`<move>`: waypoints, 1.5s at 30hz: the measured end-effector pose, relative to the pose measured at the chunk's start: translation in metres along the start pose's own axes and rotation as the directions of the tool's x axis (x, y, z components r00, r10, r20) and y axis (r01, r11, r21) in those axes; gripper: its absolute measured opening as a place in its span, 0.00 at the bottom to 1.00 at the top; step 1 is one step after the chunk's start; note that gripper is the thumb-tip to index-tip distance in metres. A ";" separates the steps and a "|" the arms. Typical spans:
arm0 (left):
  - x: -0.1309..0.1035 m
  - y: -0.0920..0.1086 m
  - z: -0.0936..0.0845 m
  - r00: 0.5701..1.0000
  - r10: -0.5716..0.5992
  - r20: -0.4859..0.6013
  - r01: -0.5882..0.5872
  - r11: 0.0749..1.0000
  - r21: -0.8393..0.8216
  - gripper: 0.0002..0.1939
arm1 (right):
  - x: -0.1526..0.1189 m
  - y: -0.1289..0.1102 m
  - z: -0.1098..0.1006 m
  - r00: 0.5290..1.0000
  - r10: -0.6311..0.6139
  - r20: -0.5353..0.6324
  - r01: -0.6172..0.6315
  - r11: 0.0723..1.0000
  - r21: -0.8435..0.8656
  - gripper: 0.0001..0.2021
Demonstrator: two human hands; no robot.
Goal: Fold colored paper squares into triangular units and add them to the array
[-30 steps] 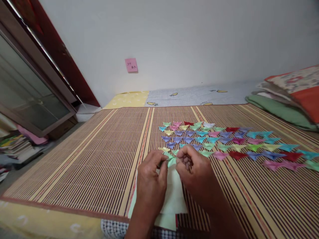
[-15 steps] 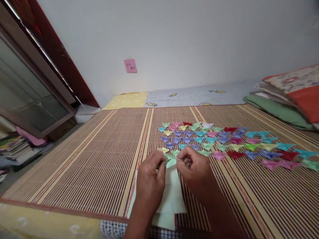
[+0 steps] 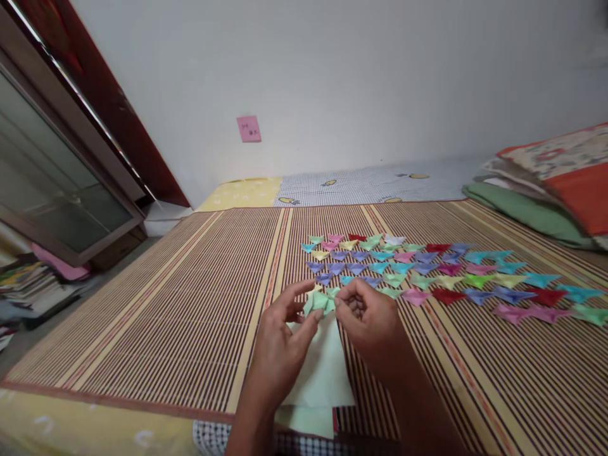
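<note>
Between my hands is a small folded piece of light green paper (image 3: 319, 303) with pointed flaps. My right hand (image 3: 369, 310) is closed, pinching its right end between thumb and index finger. My left hand (image 3: 280, 339) is around its left side, thumb at the lower edge and index finger raised near the top; its other fingers are partly hidden. Flat pale green paper sheets (image 3: 325, 373) lie beneath my hands, partly covered by my left forearm. Just beyond, rows of small folded paper pieces (image 3: 394, 278) in many colours lie on the striped mat (image 3: 190, 316).
A pile of folded cloth and cushions (image 3: 536, 202) sits at the far right. The white wall behind carries a pink note (image 3: 249, 128). At the left stand a glass-doored cabinet (image 3: 61, 171) and a stack of books (image 3: 33, 285). A patterned sheet (image 3: 351, 187) shows behind the mat.
My left fingers have spread apart from their pinch, and the index finger has lifted. The green folded paper has turned, showing a broader face. My right hand stays pinched in nearly the same place.
</note>
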State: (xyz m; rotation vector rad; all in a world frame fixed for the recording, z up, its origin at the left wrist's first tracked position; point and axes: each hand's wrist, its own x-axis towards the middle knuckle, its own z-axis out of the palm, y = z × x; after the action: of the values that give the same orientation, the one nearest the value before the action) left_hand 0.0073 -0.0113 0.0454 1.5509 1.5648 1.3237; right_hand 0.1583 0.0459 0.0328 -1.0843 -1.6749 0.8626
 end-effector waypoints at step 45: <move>0.020 -0.021 -0.007 0.979 -0.168 0.117 0.183 0.975 -0.129 0.27 | 0.012 0.176 -0.225 0.848 0.426 -0.316 -0.507 0.474 -0.720 0.17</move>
State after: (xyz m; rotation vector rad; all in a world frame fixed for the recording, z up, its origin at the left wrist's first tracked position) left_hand -0.0109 0.0094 0.0343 1.3423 1.4749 1.2061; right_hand 0.4168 0.1364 -0.0479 -2.2568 -1.7181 0.3189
